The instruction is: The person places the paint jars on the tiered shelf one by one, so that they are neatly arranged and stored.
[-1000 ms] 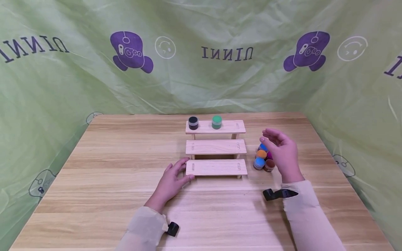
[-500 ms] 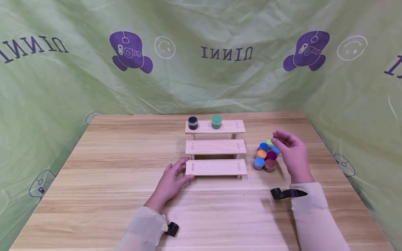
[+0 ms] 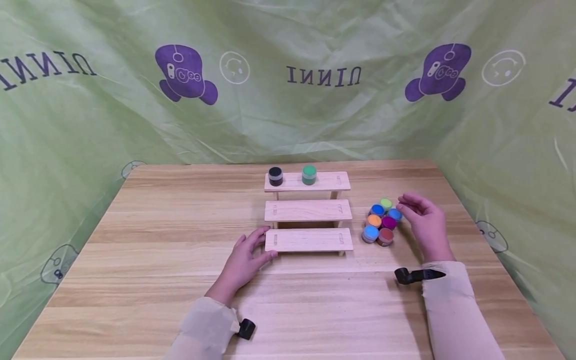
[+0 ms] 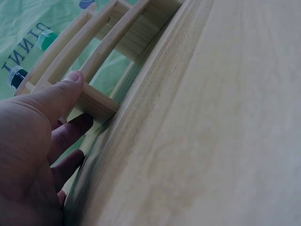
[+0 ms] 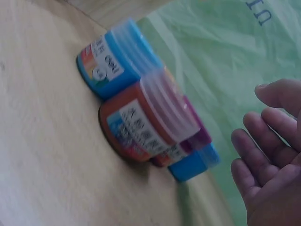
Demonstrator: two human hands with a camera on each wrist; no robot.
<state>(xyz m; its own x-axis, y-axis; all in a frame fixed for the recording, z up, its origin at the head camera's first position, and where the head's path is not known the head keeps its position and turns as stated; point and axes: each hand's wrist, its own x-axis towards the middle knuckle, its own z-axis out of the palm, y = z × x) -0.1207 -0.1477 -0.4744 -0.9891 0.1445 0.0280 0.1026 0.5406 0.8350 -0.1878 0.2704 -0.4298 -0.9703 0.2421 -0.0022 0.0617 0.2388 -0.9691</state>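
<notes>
A three-step wooden stand (image 3: pixel 310 240) stands mid-table. My left hand (image 3: pixel 243 262) holds the left end of its lowest step; in the left wrist view the thumb (image 4: pixel 70 77) lies against the step's edge, with the other fingers by its leg. On the top step sit a black paint jar (image 3: pixel 276 176) and a green paint jar (image 3: pixel 309 175). My right hand (image 3: pixel 425 222), holding nothing, hovers right of a cluster of paint jars: yellow-green (image 3: pixel 386 204), dark blue (image 3: pixel 377 210), orange (image 3: pixel 373 221), purple (image 3: pixel 389 223), brown (image 3: pixel 385 237) and two light blue, one in front (image 3: pixel 370 233).
The wood-grain table (image 3: pixel 157 260) reaches back to a green printed curtain (image 3: pixel 270 120) that hangs behind it and along both sides. Each wrist carries a small black camera, such as the right wrist camera (image 3: pixel 403 276).
My right hand has moved to the right and slightly nearer, off the jar cluster, uncovering the yellow-green jar and the rear light blue jar. The left hand stays at the stand.
</notes>
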